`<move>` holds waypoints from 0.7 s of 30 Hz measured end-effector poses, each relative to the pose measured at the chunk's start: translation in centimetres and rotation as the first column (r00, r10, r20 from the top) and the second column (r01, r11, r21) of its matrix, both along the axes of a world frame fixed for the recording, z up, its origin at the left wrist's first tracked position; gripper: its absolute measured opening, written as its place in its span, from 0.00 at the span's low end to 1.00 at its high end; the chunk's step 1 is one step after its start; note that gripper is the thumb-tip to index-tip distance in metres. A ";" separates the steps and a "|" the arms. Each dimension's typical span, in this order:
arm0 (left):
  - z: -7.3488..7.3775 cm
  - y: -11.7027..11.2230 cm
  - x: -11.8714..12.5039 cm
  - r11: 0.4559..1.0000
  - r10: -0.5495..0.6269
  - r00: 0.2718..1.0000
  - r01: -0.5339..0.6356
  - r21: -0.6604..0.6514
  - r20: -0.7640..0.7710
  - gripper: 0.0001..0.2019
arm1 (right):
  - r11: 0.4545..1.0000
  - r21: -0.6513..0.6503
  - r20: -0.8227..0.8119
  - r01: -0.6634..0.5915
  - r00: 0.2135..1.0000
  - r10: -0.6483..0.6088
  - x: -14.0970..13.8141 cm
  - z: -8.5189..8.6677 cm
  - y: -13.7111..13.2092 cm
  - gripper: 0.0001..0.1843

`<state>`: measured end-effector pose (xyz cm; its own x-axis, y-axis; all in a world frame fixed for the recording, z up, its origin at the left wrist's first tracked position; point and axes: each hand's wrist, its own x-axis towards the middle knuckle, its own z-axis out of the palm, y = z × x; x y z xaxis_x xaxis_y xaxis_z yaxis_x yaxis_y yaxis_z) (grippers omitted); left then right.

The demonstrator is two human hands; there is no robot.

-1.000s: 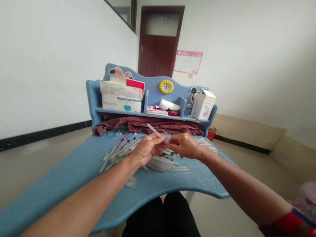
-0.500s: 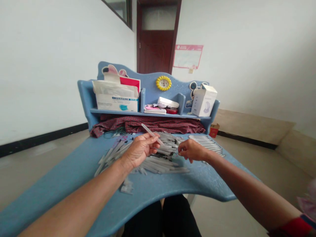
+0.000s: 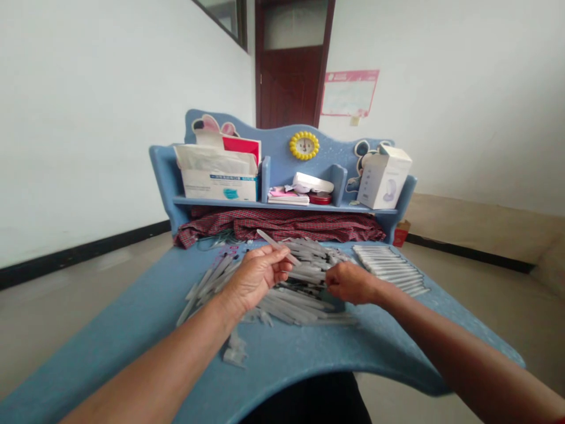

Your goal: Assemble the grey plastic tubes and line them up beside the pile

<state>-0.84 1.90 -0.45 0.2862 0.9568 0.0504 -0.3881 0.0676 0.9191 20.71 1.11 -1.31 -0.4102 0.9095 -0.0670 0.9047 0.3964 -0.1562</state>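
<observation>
Reading clock directions from mid-heap, 12 toward the blue shelf (image 3: 282, 206). Starting at 9: seeing loose tubes (image 3: 214, 277), some dark-ended, lying roughly aligned on the desk (image 3: 132, 318). At 7, noting small clear pieces (image 3: 236, 351), too blurred to identify. Just off the hub toward 10: finding one pale tube (image 3: 269, 239) pinched in the left grip (image 3: 258, 274), thumb against fingers, held above the heap. Longer end out toward 10, short stub toward 4. Judging by looks: light, stiff, smooth, prone to roll or slip between fingertips. Probably thin-walled, so apt to crack under a hard squeeze. Best taken mid-shaft, thumb and fingertip, light pressure, clear of both ends. At the hub, seeing the main heap (image 3: 311, 253), crossed at angles; likely hard to pull singles without dragging neighbours. At 3, finding the right grip (image 3: 351, 282), fingers curled in at the heap's edge; can't tell about contents. Farther out, between 2 and 3, seeing a neat row (image 3: 391, 268) of similar tubes, side by side.
</observation>
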 end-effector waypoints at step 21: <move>-0.5 1.0 -0.9 0.975 0.174 0.980 -0.158 -0.154 0.096 0.05 | 0.947 -0.299 -0.558 -0.120 0.826 -0.071 2.4 1.9 -1.3 0.08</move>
<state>-1.78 2.91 -0.96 0.1237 0.9898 -0.0705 -0.5021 0.1237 0.8559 23.11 -0.15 0.60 -0.4852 0.8693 -0.0944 0.6141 0.2620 -0.7445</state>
